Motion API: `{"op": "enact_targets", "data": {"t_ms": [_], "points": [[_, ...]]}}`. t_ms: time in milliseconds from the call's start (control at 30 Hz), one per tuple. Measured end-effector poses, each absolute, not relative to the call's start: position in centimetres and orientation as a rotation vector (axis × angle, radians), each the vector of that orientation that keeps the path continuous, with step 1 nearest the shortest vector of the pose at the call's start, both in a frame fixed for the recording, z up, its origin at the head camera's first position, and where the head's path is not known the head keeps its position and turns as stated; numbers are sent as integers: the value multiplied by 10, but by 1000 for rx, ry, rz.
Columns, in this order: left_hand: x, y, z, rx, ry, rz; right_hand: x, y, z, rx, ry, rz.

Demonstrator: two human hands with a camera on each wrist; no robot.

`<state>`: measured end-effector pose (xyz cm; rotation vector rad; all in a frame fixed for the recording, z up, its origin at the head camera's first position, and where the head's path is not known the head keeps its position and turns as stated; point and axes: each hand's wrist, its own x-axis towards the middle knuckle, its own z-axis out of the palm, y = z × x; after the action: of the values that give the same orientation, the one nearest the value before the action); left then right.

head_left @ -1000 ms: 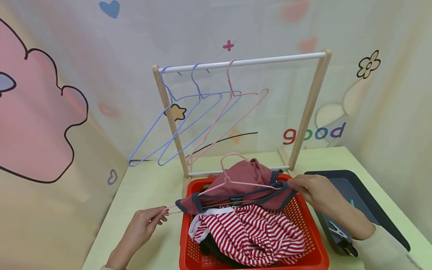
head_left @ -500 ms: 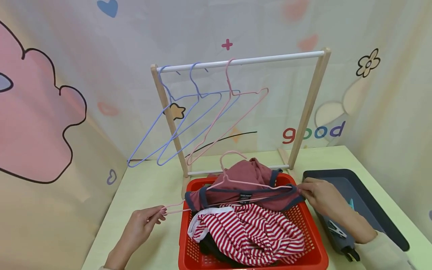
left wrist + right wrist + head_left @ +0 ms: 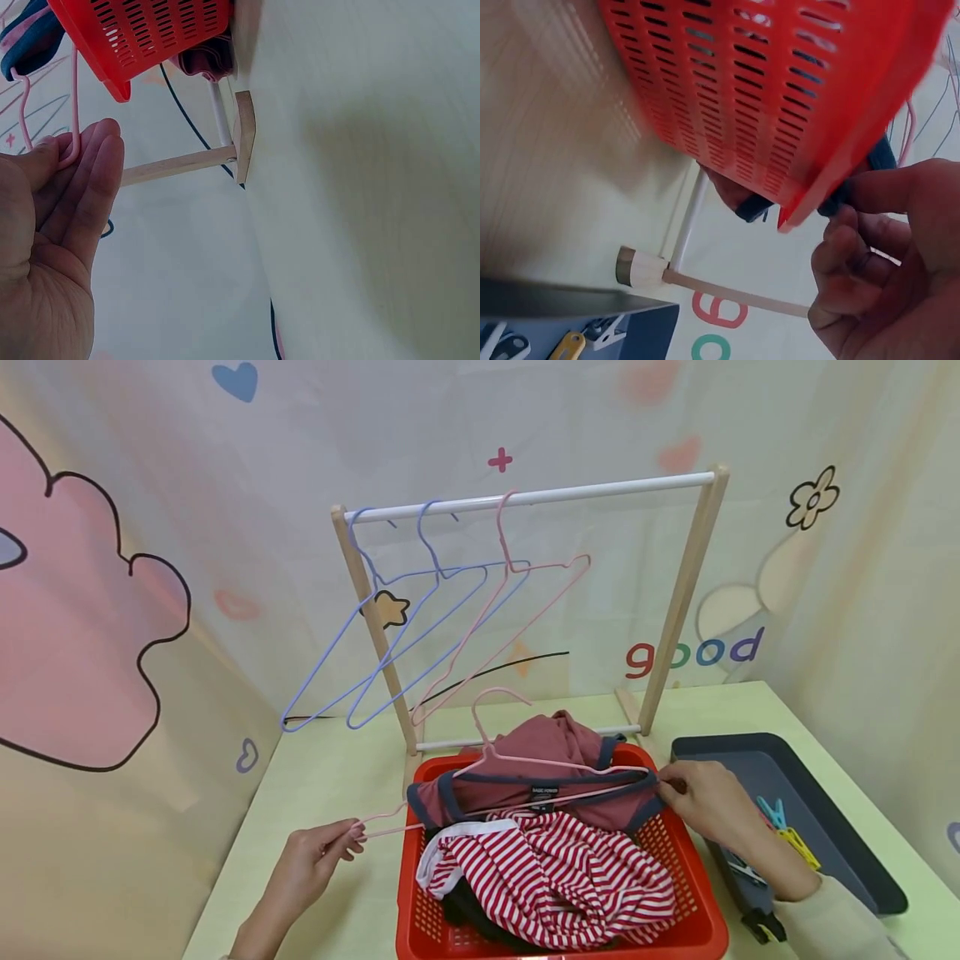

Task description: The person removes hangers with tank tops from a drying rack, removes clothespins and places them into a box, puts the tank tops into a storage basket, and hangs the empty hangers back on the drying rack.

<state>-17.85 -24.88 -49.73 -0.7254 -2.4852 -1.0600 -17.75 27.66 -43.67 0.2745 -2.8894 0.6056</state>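
Note:
A pink hanger (image 3: pixel 489 755) lies across a dusty-red tank top (image 3: pixel 536 747) with navy trim, at the back of the red basket (image 3: pixel 705 893). Its left end sticks out past the top's left strap. There my left hand (image 3: pixel 309 864) pinches it between thumb and fingers, and the left wrist view shows the bent wire end (image 3: pixel 75 112) against the fingers. On the other side my right hand (image 3: pixel 708 797) pinches the top's right shoulder at the navy trim (image 3: pixel 831 201). The hanger's right tip runs into that shoulder and is hidden. A red-and-white striped garment (image 3: pixel 562 881) lies in front.
Behind the basket stands a rack with a white bar (image 3: pixel 607 489) and wooden posts. Two blue hangers (image 3: pixel 330 660) and another pink hanger (image 3: pixel 551 606) hang from it. To the right is a dark tray (image 3: pixel 840 835) with several clips (image 3: pixel 798 847). Dark cloth (image 3: pixel 468 906) shows under the stripes.
My right hand has drawn the top's right shoulder rightward, then eased back slightly left. The hanger's hook has shifted left, and more of its left end shows. My left hand keeps its pinch.

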Motion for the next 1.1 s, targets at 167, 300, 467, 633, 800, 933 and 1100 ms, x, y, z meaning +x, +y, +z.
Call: {"op": "enact_targets", "data": {"t_ms": [167, 300, 467, 633, 800, 933, 1100], "points": [[-177, -251, -499, -711, -2459, -1070, -176, 274, -438, 403, -2912, 533], [-177, -252, -500, -705, -2426, -1066, -172, 275, -442, 480, -2895, 492], [-177, -250, -504, -695, -2450, -1126, -167, 269, -451, 501, -2871, 426], [-176, -245, -507, -666, -2509, -1159, -163, 262, -453, 512, -2890, 401], [-176, -240, -502, -609, -2539, -1130, -159, 264, -445, 435, -2965, 541], [-176, -239, -500, -605, -2563, -1121, -150, 273, -438, 370, -2918, 674], [-177, -236, -498, -607, -2579, -1085, -142, 286, -439, 236, -2675, 752]]}}
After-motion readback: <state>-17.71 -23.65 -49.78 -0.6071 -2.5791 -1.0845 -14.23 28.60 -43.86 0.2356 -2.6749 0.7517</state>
